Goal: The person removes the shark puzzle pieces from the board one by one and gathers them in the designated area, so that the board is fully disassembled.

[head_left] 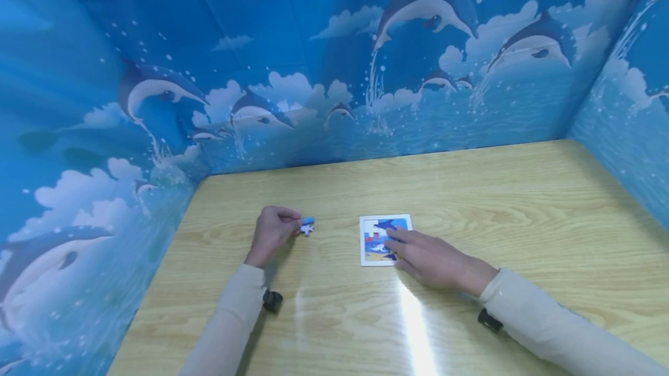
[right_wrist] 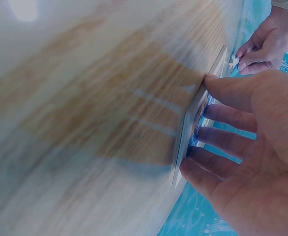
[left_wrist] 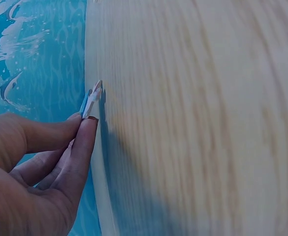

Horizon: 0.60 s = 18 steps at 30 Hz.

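My left hand (head_left: 274, 232) pinches a blue-and-white jigsaw piece (head_left: 307, 226) between thumb and fingers, close above the table on the left. In the left wrist view the jigsaw piece (left_wrist: 91, 101) shows nearly edge-on at the fingertips; I cannot tell whether it is one piece or two. A small square jigsaw puzzle (head_left: 386, 240) with a white frame lies on the table, showing blue sea animals and a white patch at its upper left. My right hand (head_left: 431, 257) rests over its right side, fingers spread and loosely bent. Fingertips (right_wrist: 210, 81) touch the frame's edge in the right wrist view.
The wood-grain table (head_left: 334, 318) stretches around both hands. Behind it and along both sides hangs a blue sheet (head_left: 313, 74) printed with dolphins and clouds. Dark wrist devices (head_left: 273, 301) sit under both pale sleeves (head_left: 538, 312).
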Available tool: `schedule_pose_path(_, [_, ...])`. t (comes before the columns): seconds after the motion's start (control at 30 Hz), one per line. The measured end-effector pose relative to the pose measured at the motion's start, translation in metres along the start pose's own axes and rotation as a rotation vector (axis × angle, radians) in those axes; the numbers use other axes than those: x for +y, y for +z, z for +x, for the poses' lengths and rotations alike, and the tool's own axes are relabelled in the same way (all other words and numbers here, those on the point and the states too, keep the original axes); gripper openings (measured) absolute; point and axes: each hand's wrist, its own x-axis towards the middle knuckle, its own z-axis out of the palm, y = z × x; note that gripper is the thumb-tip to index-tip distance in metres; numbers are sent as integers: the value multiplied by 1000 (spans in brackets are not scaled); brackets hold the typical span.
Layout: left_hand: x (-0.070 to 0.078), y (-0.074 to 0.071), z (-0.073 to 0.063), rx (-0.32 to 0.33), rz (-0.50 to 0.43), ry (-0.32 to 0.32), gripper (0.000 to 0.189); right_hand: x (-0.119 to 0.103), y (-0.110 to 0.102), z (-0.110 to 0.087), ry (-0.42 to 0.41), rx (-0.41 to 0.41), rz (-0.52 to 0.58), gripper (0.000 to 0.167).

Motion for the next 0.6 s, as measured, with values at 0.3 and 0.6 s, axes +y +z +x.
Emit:
schedule_pose_path(0.3, [-2, -2, 0, 30, 134, 60, 11, -1, 0, -1, 10, 0, 19, 47])
schedule_pose_path(0.6, [11, 3, -9, 25, 233, 169, 12, -1, 0, -2, 14, 1, 23, 46])
